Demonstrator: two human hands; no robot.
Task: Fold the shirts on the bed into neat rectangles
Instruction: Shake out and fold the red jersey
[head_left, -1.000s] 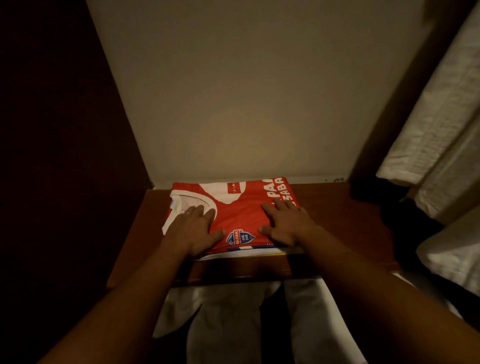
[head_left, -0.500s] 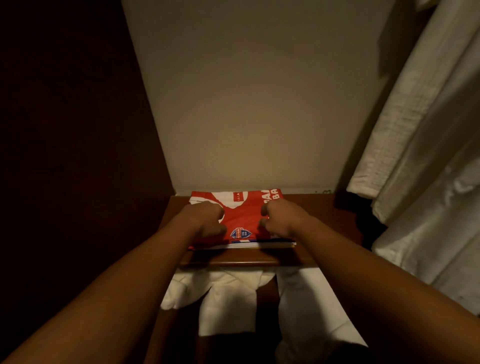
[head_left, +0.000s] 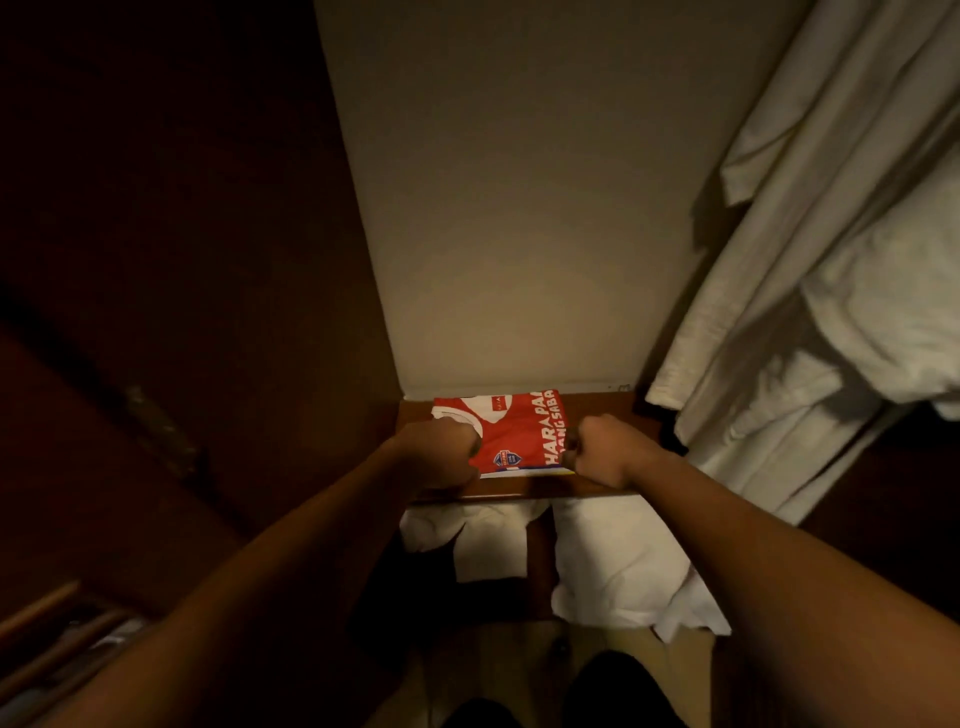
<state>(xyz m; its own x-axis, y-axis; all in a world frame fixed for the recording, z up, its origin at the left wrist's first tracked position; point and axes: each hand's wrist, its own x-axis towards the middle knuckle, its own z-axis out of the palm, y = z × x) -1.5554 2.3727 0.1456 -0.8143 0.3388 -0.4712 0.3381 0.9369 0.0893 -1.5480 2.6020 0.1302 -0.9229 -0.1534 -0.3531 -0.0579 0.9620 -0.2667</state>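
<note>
I have the folded red shirt (head_left: 511, 436) lying as a rectangle on the wooden shelf (head_left: 602, 405) against the wall, on top of a thin stack, with my left hand (head_left: 441, 457) and right hand (head_left: 602, 449) curled at its two side edges, apparently gripping the stack, though the fingertips are hidden. I judge this to be the putting-away step after folding. Next I need to square it and let go without disturbing the fold.
</note>
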